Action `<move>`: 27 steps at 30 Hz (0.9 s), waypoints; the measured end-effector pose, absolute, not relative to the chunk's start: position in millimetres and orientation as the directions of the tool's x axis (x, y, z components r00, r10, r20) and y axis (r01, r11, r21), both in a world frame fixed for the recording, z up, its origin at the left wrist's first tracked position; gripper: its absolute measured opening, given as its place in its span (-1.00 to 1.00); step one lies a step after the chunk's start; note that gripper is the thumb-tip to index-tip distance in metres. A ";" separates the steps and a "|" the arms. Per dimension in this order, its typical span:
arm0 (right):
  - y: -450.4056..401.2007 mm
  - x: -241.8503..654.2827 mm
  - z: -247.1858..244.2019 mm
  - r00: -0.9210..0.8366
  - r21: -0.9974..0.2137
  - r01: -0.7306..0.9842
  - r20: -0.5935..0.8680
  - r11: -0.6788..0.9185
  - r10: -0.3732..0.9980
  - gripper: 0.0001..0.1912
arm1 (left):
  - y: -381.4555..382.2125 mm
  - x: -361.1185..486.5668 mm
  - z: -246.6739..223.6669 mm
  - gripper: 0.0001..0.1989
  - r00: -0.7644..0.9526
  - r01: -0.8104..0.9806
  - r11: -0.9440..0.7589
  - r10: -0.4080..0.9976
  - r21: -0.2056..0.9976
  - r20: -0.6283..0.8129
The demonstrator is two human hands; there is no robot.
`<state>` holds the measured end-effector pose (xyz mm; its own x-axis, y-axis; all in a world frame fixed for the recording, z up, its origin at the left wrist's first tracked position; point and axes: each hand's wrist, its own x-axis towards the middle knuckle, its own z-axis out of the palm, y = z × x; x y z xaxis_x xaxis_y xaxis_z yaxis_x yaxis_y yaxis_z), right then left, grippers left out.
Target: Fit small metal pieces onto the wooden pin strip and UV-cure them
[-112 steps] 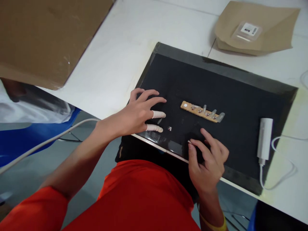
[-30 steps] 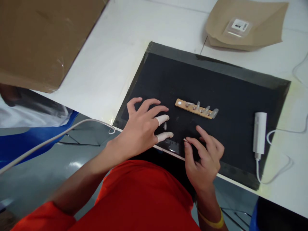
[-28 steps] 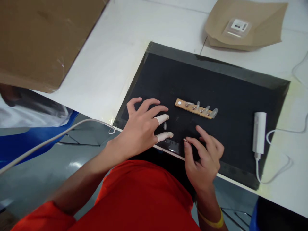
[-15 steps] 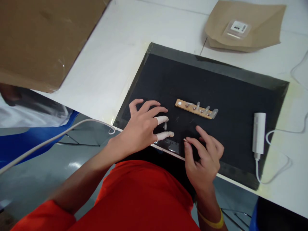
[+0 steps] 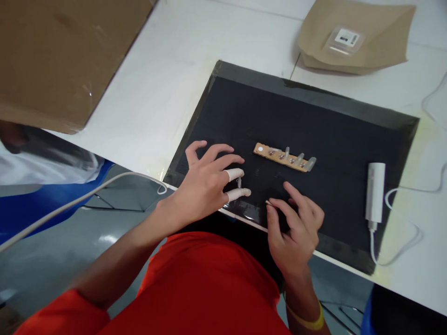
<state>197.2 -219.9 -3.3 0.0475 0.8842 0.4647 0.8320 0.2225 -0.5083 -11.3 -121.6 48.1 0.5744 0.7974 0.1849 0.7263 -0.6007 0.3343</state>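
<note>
My left hand is over the left part of the black mat, with white finger cots on its thumb and index finger. Between those two fingertips is a small clear piece, which appears to touch both; the other fingers are spread. My right hand is closed in a pinch near the mat's front edge. A tiny pale, thin piece pokes out from its thumb and index finger, too small to name. Beyond both hands lies a tan strip bearing several small metal parts and translucent sleeves.
On the mat's right side lies a white cylindrical device with a cable. A brown paper bag with a clear labelled box is at the back right. Cardboard covers the far left. Part of another person shows at the left edge.
My left thumb and index finger have drawn slightly closer together around the small clear piece. My right hand keeps its pinch and has barely moved.
</note>
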 end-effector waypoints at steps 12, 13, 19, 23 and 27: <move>-219.3 197.0 -2.5 0.040 -0.499 0.835 0.475 0.232 0.879 -0.82 | -121.0 -9.5 48.3 -0.89 0.600 0.718 -0.652 0.757 0.242 0.259; -219.3 197.1 -2.7 0.040 -0.499 0.835 0.477 0.233 0.878 -0.82 | -121.0 -9.4 48.3 -0.88 0.603 0.718 -0.655 0.754 0.235 0.262; -219.5 197.5 -3.1 0.042 -0.502 0.834 0.471 0.229 0.881 -0.81 | -122.6 -8.8 49.4 -0.88 0.591 0.733 -0.639 0.768 0.233 0.247; -219.9 197.5 -2.9 0.041 -0.502 0.834 0.469 0.229 0.882 -0.80 | -123.9 -7.6 49.8 -0.91 0.583 0.739 -0.633 0.773 0.230 0.252; -219.9 196.9 -3.0 0.041 -0.496 0.838 0.474 0.228 0.879 -0.84 | -123.9 -7.6 48.4 -0.87 0.589 0.738 -0.639 0.767 0.217 0.254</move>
<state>196.9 -219.9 -3.0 0.0409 0.8794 0.4744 0.8380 0.2284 -0.4956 -7.6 -123.9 48.4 0.5888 0.7672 0.2544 0.7385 -0.6386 0.2166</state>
